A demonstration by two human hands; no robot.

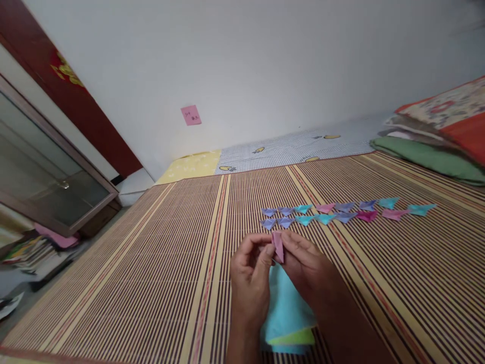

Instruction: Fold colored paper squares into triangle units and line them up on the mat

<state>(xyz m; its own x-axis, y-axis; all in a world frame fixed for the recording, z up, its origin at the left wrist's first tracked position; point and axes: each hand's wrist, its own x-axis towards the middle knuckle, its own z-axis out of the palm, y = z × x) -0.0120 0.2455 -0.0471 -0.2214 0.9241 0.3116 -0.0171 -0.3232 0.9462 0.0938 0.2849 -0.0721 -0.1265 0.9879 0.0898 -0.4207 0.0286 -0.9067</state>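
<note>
Between both hands is a small folded pink paper (278,246), narrow and pointed at its lower end. My left hand (252,263) pinches its left edge with thumb and fingers. On the other side, my right hand (303,255) grips its right edge near the top. Beneath the hands lie sheets of blue paper (288,308), with a green sheet (293,337) showing at the near edge. Just beyond the hands, several folded paper shapes in purple, blue and pink, such as a magenta one (367,216), lie in two rows.
A striped bamboo mat (182,242) covers the bed. Folded bedding (428,154) is stacked at the far right. A pink note (191,115) is stuck to the wall. On the left stand a glass-fronted cabinet door (49,156) and a pile of books (34,255).
</note>
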